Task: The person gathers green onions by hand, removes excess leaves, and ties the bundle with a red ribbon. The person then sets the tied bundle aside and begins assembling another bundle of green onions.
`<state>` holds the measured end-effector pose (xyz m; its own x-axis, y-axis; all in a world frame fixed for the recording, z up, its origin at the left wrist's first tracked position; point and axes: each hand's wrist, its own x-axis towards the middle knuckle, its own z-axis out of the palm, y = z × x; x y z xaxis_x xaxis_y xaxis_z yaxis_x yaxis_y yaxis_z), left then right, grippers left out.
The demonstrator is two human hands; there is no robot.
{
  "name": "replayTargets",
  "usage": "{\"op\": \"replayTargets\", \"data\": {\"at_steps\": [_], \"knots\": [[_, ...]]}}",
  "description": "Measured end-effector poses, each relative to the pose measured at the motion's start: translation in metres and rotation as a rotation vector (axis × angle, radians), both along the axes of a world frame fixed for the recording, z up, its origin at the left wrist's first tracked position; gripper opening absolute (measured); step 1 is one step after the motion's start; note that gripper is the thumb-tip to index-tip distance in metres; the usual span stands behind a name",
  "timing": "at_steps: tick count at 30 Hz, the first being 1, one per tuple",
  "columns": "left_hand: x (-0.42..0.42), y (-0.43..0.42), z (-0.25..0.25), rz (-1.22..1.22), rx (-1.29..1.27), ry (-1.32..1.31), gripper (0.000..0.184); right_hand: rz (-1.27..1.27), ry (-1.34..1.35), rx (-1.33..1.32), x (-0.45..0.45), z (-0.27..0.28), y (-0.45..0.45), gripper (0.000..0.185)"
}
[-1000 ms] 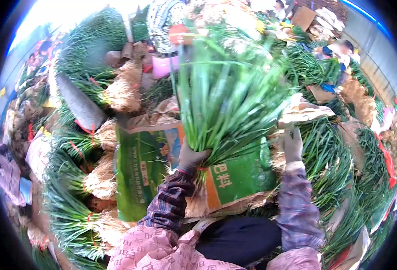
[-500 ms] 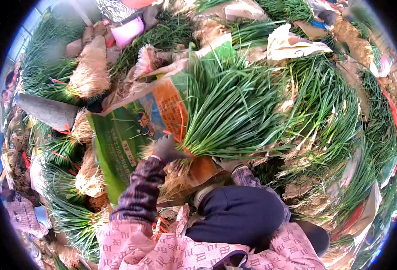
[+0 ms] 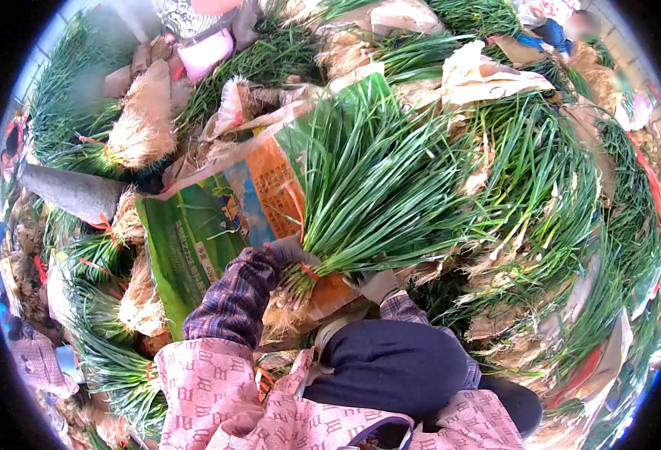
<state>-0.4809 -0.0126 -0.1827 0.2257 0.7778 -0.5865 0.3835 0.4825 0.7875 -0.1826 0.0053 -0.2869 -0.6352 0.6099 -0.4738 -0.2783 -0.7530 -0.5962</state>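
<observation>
A large bunch of green onions (image 3: 390, 187) lies across a green and orange printed sack (image 3: 188, 244), its leaves fanned up and to the right. My left hand (image 3: 291, 251), in a grey glove, is closed round the left side of the bunch near its stem ends. A thin red tie (image 3: 298, 206) runs along the bunch by that hand, and part of it crosses the stems. Just below the stems, my gloved right hand (image 3: 377, 285) points leftward with its fingers apart. I see nothing held in it. Roots hang below my left hand.
Tied bunches with pale roots (image 3: 144, 300) lie along the left, near a grey rolled sheet (image 3: 71, 191). Loose green onions (image 3: 533, 180) are heaped on the right. A torn paper sack (image 3: 488, 75) rests on top. My bent knee (image 3: 390, 360) is close below my hands.
My left hand has moved slightly right and down, closer round the stems. My right hand has come out from under the leaves and shows more. The red tie now crosses lower on the stems.
</observation>
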Motion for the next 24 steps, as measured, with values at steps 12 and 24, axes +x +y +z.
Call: {"op": "replayTargets", "data": {"at_steps": [12, 24], "knots": [[-0.02, -0.121, 0.062, 0.251, 0.32, 0.174, 0.097, 0.174, -0.951, 0.994, 0.08, 0.4, 0.106, 0.018], [-0.014, -0.195, 0.181, 0.118, 0.258, 0.737, 0.088, -0.483, -0.402, 0.619, 0.061, 0.321, 0.209, 0.022]]}}
